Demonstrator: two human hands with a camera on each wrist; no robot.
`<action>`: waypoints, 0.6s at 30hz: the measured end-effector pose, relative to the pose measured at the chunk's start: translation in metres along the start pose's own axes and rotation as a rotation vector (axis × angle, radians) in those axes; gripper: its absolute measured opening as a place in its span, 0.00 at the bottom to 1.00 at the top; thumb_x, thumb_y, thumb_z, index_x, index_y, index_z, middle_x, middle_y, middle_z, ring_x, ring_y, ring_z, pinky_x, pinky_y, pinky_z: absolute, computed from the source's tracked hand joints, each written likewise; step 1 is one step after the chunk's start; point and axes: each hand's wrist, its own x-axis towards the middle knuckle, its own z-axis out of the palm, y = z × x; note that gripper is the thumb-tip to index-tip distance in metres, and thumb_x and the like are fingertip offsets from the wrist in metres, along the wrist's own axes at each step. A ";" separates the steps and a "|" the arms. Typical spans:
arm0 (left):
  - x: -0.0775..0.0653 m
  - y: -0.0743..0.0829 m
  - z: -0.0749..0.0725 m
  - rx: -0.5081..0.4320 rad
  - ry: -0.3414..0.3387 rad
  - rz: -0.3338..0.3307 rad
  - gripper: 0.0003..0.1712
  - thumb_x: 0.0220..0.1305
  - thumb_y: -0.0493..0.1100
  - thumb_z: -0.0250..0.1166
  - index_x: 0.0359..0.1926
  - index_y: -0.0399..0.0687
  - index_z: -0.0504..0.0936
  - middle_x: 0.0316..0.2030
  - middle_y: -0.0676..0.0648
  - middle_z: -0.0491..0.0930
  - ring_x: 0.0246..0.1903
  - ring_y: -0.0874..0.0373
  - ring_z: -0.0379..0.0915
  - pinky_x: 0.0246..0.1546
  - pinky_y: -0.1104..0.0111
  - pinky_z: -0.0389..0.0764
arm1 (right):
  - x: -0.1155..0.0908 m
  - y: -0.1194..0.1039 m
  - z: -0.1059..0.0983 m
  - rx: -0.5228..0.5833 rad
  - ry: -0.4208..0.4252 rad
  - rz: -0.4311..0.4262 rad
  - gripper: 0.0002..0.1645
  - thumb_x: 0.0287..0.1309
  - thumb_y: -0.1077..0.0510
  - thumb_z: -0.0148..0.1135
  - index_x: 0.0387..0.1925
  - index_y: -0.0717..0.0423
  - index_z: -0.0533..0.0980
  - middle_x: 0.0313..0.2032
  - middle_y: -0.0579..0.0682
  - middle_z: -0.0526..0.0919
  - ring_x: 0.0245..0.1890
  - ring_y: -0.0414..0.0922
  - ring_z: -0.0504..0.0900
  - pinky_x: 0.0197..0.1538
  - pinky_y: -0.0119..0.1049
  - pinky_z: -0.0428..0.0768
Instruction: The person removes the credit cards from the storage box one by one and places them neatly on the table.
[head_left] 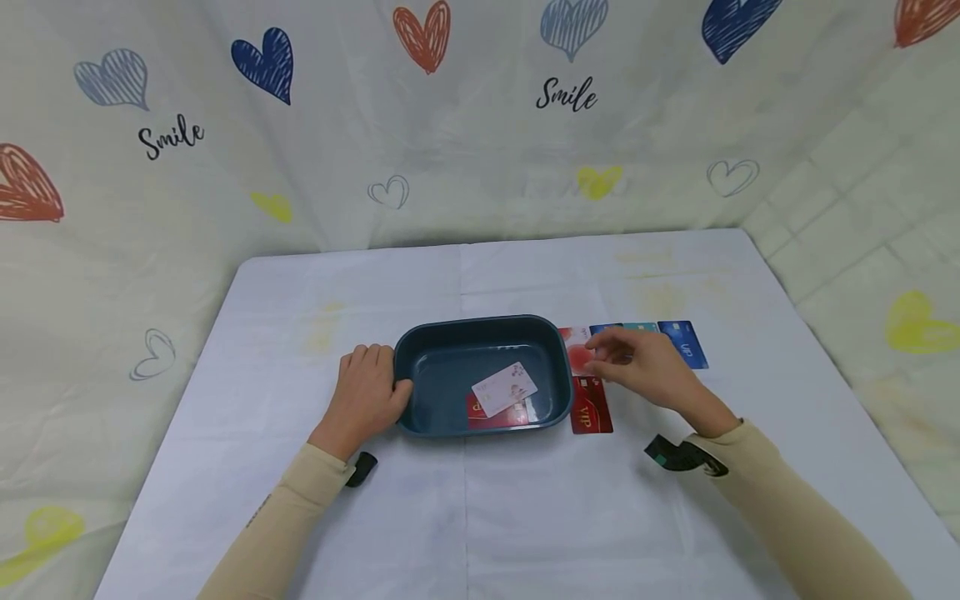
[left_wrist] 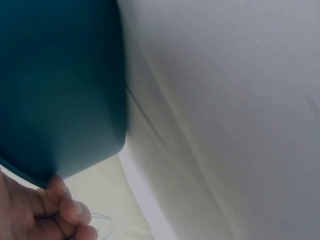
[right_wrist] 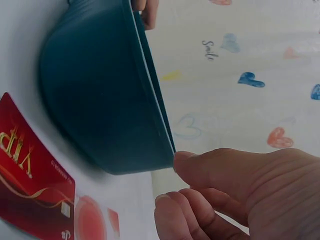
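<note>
A dark teal plastic tray point(head_left: 438, 358) stands on the table, holding a white card point(head_left: 506, 388) that overlaps a red card point(head_left: 498, 422). My left hand point(head_left: 366, 390) grips its left end, thumb at the rim. To the right of the tray, my right hand point(head_left: 647, 367) hovers over several cards, its fingers loosely bent with nothing between them. Under and around it lie a white card with a red circle point(head_left: 577, 354), a teal card point(head_left: 640, 327) and two blue cards, partly hidden by the hand. A red VIP card point(right_wrist: 30, 170) lies nearer me, close beside the tray.
A white cloth point(head_left: 450, 517) covers the table. Behind it hangs a pale curtain point(head_left: 480, 125) printed with hearts. A dark strap piece point(head_left: 684, 455) sticks out from the right sleeve, and another point(head_left: 362, 470) from the left.
</note>
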 end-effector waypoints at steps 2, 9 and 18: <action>0.000 0.000 0.000 -0.001 0.003 0.001 0.08 0.63 0.42 0.57 0.33 0.41 0.71 0.27 0.44 0.68 0.32 0.48 0.59 0.44 0.54 0.65 | 0.001 -0.003 0.001 0.007 0.000 -0.005 0.20 0.61 0.51 0.73 0.52 0.54 0.83 0.37 0.48 0.88 0.39 0.45 0.84 0.41 0.29 0.82; 0.001 0.001 -0.002 -0.004 0.014 0.010 0.08 0.62 0.42 0.57 0.32 0.41 0.71 0.27 0.44 0.67 0.31 0.48 0.59 0.43 0.54 0.65 | 0.008 -0.014 0.003 0.055 0.008 -0.039 0.20 0.62 0.51 0.72 0.53 0.53 0.82 0.40 0.48 0.88 0.42 0.45 0.86 0.46 0.26 0.81; 0.000 0.002 -0.002 -0.008 0.001 0.003 0.08 0.63 0.42 0.57 0.31 0.42 0.70 0.26 0.45 0.66 0.31 0.48 0.58 0.43 0.55 0.64 | 0.015 -0.027 0.005 0.109 0.032 -0.117 0.22 0.58 0.56 0.75 0.54 0.54 0.81 0.39 0.49 0.86 0.40 0.44 0.85 0.45 0.22 0.81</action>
